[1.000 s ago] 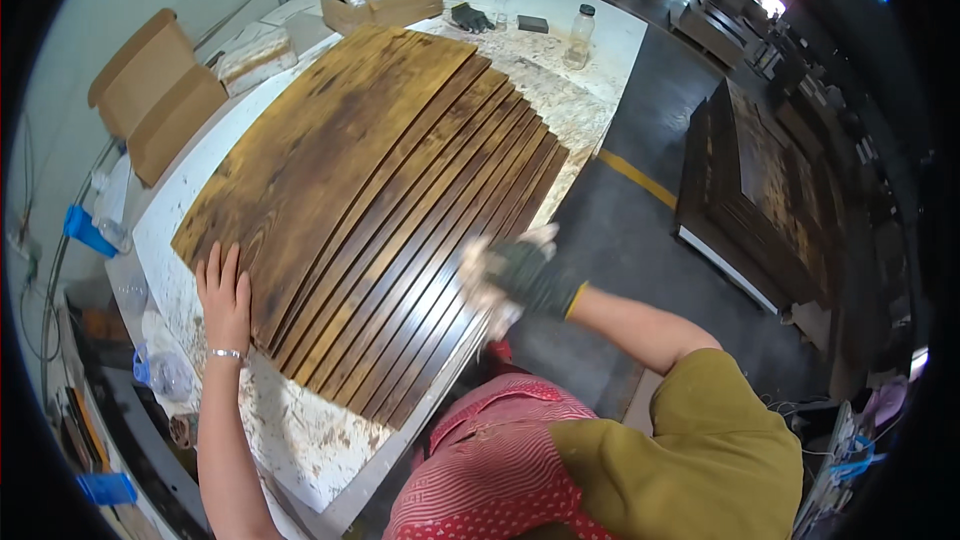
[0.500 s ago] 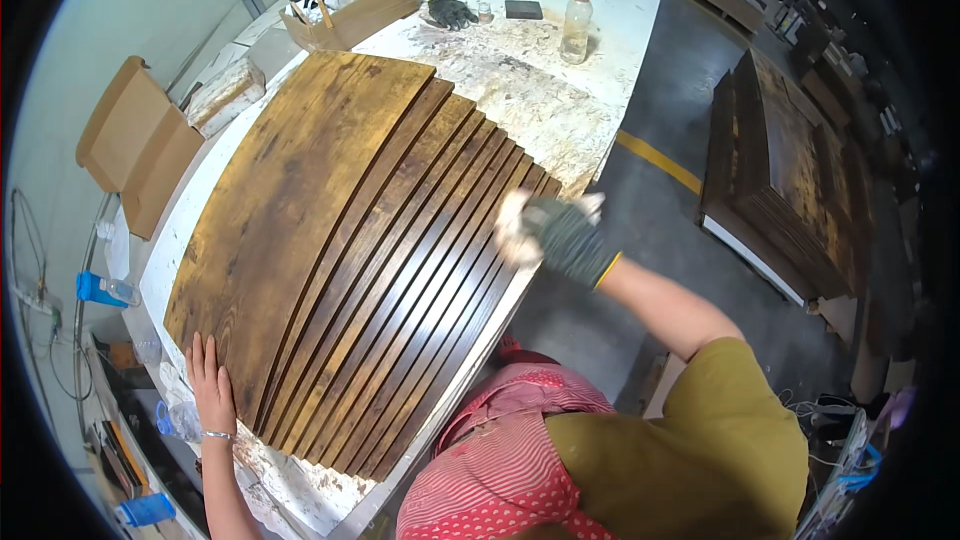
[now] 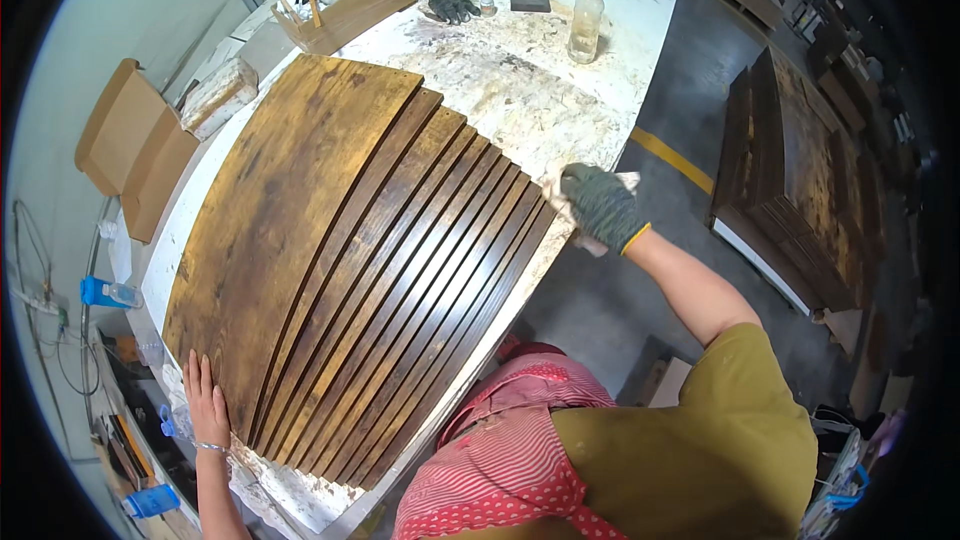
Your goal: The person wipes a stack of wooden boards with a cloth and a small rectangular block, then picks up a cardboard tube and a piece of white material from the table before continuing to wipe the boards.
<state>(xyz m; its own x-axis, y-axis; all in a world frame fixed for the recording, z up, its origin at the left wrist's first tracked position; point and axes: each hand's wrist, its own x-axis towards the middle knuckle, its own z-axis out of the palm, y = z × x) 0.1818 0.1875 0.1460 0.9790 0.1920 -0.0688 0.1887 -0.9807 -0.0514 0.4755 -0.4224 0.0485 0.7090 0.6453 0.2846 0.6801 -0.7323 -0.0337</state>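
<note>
Dark-stained brown slatted wooden panel [image 3: 350,270] lies flat on the stained white counter [image 3: 520,90], filling most of it. Right hand [image 3: 600,205], in a grey-green glove, has travelled up the panel's right edge since a second ago, now at the far right corner; its fingers are closed on a pale cloth [image 3: 560,195] pressed to the edge. Left hand [image 3: 207,405], bare, fingers spread flat, has slid down to the near left corner. Judgement: wiping stroke has reached the end of that edge. Beyond: clear plastic bottle [image 3: 585,20], black glove [image 3: 452,3], cardboard box [image 3: 135,160].
</note>
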